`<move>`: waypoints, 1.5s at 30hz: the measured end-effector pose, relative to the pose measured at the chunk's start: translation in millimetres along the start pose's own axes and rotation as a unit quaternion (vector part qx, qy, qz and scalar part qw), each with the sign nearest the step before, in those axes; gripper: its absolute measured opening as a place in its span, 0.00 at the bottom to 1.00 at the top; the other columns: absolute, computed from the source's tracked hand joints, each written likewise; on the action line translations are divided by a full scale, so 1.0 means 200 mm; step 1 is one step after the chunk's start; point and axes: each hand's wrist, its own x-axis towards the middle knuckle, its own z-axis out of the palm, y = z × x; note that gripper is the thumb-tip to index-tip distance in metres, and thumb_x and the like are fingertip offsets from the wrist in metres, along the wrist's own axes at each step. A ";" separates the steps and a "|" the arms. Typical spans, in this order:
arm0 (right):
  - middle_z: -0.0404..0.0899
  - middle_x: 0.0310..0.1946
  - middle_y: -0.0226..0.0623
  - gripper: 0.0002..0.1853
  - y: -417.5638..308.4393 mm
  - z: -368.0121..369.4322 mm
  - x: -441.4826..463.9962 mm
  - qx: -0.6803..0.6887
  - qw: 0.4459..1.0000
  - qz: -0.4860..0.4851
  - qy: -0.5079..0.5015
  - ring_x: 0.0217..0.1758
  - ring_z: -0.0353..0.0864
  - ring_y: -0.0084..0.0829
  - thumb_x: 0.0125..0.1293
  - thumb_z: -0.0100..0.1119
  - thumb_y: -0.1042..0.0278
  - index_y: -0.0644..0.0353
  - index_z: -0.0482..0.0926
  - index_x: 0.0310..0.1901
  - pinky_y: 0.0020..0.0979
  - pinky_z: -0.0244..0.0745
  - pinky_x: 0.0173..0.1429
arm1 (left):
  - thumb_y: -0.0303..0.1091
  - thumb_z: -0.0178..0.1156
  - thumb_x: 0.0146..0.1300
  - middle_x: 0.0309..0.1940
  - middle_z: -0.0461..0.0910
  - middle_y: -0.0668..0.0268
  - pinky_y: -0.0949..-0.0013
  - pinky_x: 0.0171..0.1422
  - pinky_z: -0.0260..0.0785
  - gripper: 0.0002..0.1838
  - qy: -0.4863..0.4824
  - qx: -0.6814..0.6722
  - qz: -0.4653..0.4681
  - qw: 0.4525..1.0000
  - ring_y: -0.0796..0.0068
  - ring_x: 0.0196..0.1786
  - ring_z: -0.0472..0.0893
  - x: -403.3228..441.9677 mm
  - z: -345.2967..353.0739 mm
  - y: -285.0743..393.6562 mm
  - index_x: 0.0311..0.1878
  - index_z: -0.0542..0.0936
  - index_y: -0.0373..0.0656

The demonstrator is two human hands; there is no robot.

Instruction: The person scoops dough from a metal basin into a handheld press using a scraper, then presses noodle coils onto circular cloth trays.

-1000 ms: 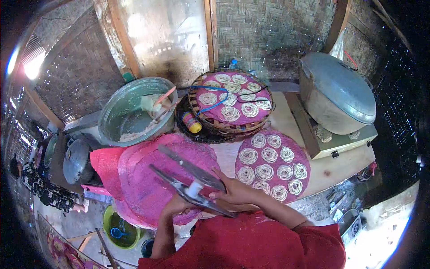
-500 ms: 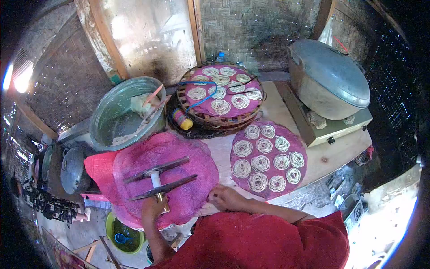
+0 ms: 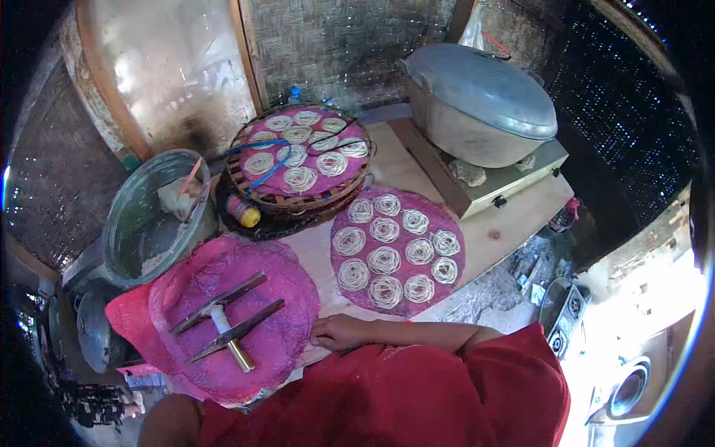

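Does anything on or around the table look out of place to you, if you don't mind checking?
Mainly the large lidded pot: it appears propped on stones atop the stove, which looks makeshift. The two-barred tool lies slantwise on the pink cloth, but that seems harmless.

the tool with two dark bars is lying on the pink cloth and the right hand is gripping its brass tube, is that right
Not quite: in the head view, the right hand is at the right edge of the pink cloth, apart from the brass tube. The tool with two dark bars is lying on the cloth, as you say.
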 end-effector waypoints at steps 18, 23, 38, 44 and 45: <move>0.75 0.36 0.50 0.11 0.00 0.02 -0.02 0.031 0.998 -0.002 0.061 0.41 0.76 0.52 0.65 0.51 0.64 0.65 0.75 0.38 0.48 0.71 0.46 | 0.35 0.50 0.63 0.44 0.76 0.62 0.68 0.43 0.69 0.18 -0.043 -0.089 0.106 0.989 0.69 0.42 0.76 0.23 0.21 0.14 0.54 0.75 0.40; 0.77 0.33 0.45 0.09 -0.02 -0.06 -0.03 -0.162 0.975 0.056 0.138 0.39 0.78 0.46 0.59 0.56 0.65 0.61 0.78 0.36 0.43 0.73 0.45 | 0.34 0.49 0.63 0.43 0.76 0.63 0.69 0.41 0.69 0.17 -0.049 -0.094 0.099 0.989 0.71 0.40 0.76 0.21 0.18 0.13 0.54 0.74 0.41; 0.77 0.36 0.49 0.09 -0.07 -0.27 0.23 -0.141 0.966 0.096 0.197 0.40 0.77 0.51 0.61 0.52 0.66 0.59 0.80 0.33 0.48 0.70 0.46 | 0.30 0.48 0.63 0.37 0.76 0.67 0.73 0.34 0.68 0.16 0.071 0.008 -0.223 0.972 0.76 0.33 0.74 -0.25 -0.04 -0.09 0.54 0.73 0.42; 0.77 0.36 0.56 0.12 0.16 -0.27 0.49 -0.093 0.954 0.188 0.216 0.43 0.77 0.56 0.57 0.56 0.65 0.66 0.77 0.37 0.48 0.73 0.51 | 0.43 0.34 0.73 0.26 0.81 0.69 0.80 0.25 0.65 0.26 -0.051 -0.262 -0.697 0.665 0.81 0.23 0.75 -1.14 0.62 -0.33 0.37 0.82 0.40; 0.78 0.34 0.57 0.15 0.21 -0.27 0.52 -0.099 0.949 0.205 0.216 0.42 0.79 0.55 0.56 0.60 0.63 0.68 0.76 0.39 0.48 0.74 0.50 | 0.45 0.47 0.67 0.29 0.81 0.61 0.66 0.32 0.68 0.20 -0.125 -0.144 -0.618 0.763 0.66 0.30 0.78 -1.21 0.65 -0.23 0.41 0.79 0.37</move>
